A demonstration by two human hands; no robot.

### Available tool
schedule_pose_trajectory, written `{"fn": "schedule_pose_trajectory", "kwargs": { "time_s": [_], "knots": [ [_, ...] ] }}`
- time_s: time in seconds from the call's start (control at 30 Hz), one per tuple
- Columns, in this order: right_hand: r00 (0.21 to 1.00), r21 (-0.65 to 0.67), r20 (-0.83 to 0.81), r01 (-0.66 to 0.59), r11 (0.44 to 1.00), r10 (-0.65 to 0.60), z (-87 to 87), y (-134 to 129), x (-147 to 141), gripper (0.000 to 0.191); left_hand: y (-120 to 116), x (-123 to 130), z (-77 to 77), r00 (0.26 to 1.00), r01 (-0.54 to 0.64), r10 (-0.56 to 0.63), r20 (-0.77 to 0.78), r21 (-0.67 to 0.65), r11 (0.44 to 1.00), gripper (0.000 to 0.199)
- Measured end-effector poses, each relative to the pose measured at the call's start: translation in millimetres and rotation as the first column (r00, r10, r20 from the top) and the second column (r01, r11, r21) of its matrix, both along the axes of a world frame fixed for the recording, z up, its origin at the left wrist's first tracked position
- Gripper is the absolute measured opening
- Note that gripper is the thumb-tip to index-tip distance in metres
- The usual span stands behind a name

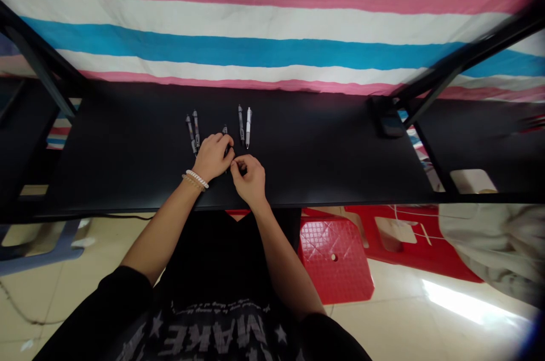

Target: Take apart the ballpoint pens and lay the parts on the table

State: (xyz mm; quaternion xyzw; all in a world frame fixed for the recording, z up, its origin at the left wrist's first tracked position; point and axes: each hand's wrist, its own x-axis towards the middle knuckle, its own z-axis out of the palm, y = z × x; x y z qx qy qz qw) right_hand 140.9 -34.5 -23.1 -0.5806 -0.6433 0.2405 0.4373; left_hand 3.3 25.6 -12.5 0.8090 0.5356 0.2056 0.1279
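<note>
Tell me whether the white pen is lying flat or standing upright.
Lying flat: the white pen rests lengthwise on the black desktop, beside a darker pen.

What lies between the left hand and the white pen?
The head view shows a dark pen tip by the left hand, then a grey pen.

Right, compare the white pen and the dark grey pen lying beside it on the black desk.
The white pen has a pale barrel, while the dark grey pen has a dark barrel with a lighter section low down. The white pen's top leans right; the dark grey pen's leans left. Both lie side by side on the black desk, closer together at their near ends.
</note>
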Motion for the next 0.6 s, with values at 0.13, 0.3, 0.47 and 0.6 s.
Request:
{"fn": "schedule_pose_trajectory", "kwargs": {
  "time_s": [0.13, 0.3, 0.47, 0.6],
  "knots": [
    [1.0, -0.005, 0.007, -0.003, 1.0, 0.003, 0.1, 0.1, -0.2, 0.014, 0.3, -0.6, -0.7, 1.0, 0.007, -0.008, 0.006, 0.007, 1.0, 0.01],
    [1.0, -0.002, 0.01, -0.003, 1.0, 0.003, -1.1, -0.1, -0.4, 0.014, 0.0, -0.4, -0.3, 1.0, 0.007, -0.007, 0.001, 0.017, 1.0, 0.01],
    [1.0, -0.006, 0.013, -0.003, 1.0, 0.003, -1.2, -0.1, -0.3, 0.013, 0.6, -0.8, -1.8, 1.0, 0.008, -0.008, 0.001, 0.021, 1.0, 0.01],
    [1.0, -0.002, 0.006, -0.005, 1.0, 0.005, -0.5, -0.1, -0.4, 0.013, 1.6, -1.3, -2.7, 1.0, 0.013, -0.013, -0.002, 0.022, 1.0, 0.01]
  ]
}}
